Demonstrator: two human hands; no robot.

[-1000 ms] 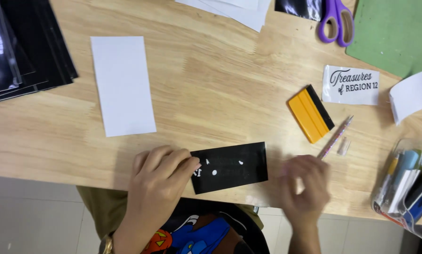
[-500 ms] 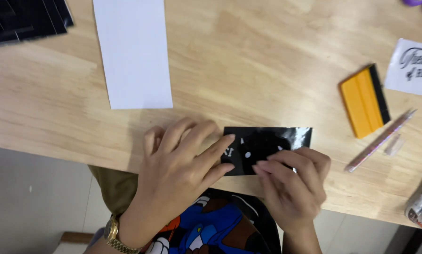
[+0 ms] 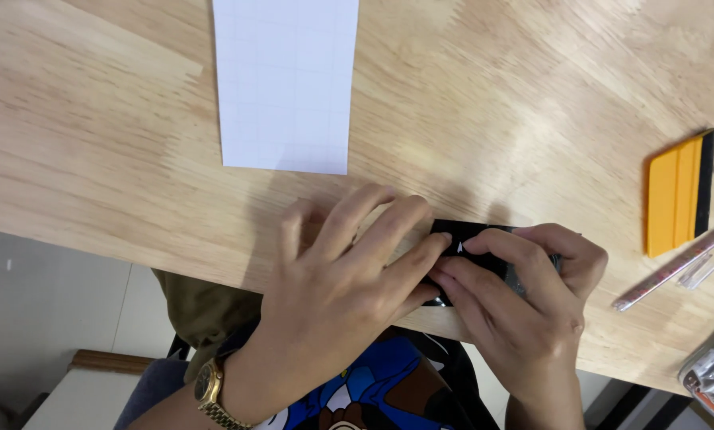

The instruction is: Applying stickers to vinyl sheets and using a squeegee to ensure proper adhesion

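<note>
A small black vinyl strip [image 3: 467, 232] with white marks lies near the front edge of the wooden table [image 3: 118, 151]. My left hand [image 3: 349, 271] lies flat over its left end, fingers spread and pressing down. My right hand [image 3: 524, 291] covers its right end, with the fingertips pinching at the strip's middle. Most of the strip is hidden under both hands. A gold wristwatch [image 3: 211, 386] sits on my left wrist.
A white gridded sheet [image 3: 285, 80] lies on the table beyond my hands. To the right are an orange squeegee with a black edge [image 3: 675, 193], a thin pen-like tool [image 3: 675, 264], and a clear plastic container [image 3: 713, 374] at the corner.
The view has moved closer and to the left. My right hand came from the bare table onto the black strip, and both hands now cover most of it.
</note>
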